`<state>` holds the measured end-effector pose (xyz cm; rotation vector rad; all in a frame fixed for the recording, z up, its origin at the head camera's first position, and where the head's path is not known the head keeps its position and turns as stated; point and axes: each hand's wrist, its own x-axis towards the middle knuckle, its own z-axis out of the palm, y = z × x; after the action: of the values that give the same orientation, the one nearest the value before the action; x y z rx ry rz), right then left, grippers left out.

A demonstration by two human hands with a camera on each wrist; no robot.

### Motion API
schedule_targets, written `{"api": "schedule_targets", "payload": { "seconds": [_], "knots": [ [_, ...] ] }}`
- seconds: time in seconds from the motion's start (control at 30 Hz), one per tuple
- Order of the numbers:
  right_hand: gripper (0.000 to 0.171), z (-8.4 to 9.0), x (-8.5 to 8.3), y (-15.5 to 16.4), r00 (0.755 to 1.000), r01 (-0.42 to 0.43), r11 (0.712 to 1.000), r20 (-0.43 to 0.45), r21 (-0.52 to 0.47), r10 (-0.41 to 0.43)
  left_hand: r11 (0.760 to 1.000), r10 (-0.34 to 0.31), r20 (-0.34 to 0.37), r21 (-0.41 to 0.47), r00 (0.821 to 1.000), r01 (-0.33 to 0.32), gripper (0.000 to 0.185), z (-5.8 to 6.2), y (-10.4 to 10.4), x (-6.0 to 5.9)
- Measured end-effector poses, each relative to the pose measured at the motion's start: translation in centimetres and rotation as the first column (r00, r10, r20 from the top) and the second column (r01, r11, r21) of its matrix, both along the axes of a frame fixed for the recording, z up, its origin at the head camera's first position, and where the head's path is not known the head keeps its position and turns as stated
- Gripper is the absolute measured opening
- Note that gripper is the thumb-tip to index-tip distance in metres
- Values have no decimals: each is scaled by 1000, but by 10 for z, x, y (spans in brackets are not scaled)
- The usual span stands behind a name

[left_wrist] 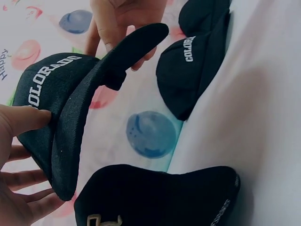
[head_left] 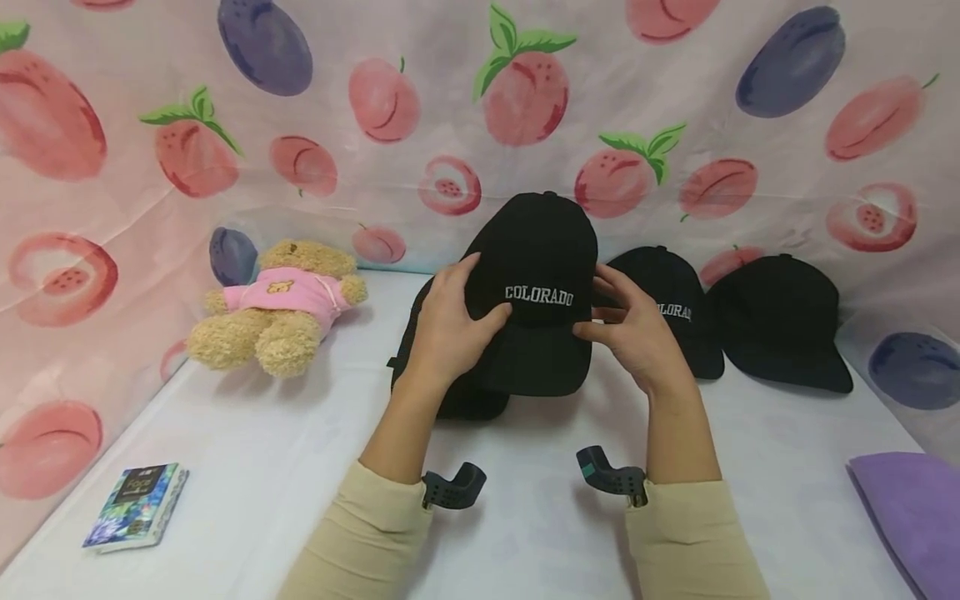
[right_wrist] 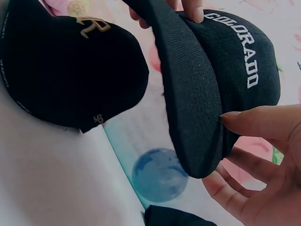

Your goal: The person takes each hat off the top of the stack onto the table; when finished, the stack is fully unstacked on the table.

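Note:
A black baseball cap point(head_left: 537, 250) with white COLORADO lettering is held up above the table, brim toward me. My left hand point(head_left: 447, 321) grips its left side, thumb on the front by the lettering and fingers behind. On the other side, my right hand point(head_left: 628, 327) pinches the cap, its thumb point(right_wrist: 256, 123) at the brim seam and its fingers around the back. Partly hidden behind my left hand and the held cap, another black cap point(head_left: 472, 406) rests on the table; a gold emblem point(right_wrist: 95, 26) on it shows in the right wrist view.
To the right, a second COLORADO cap point(head_left: 693, 337) and a plain-looking black cap point(head_left: 780, 321) sit side by side. A teddy bear point(head_left: 281, 304) in pink lies at the left. Nearer are a small tissue pack point(head_left: 137, 507) and a purple item point(head_left: 911, 517). Fruit-print cloth point(head_left: 465, 100) hangs behind.

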<state>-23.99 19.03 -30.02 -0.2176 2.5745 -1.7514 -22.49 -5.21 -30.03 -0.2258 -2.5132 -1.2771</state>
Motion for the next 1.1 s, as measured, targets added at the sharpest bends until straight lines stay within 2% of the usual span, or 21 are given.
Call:
{"api": "schedule_targets", "payload": {
  "seconds": [0.2, 0.6, 1.1],
  "knots": [
    [92, 1, 0, 10, 1000, 18, 999, -6, 48, -18, 1000, -24, -13, -3, 1000, 24, 75, -4, 10, -3],
    [93, -3, 2, 24, 1000, 30, 995, 5, 95, -30, 999, -40, 62, -14, 997, 41, 75, -8, 23, -8],
    [95, -10, -3, 37, 997, 68, 980, 21, 185, -73, 991, -132, 126, 34, 983, 128, 75, -27, 39, -26]
  ]
}}
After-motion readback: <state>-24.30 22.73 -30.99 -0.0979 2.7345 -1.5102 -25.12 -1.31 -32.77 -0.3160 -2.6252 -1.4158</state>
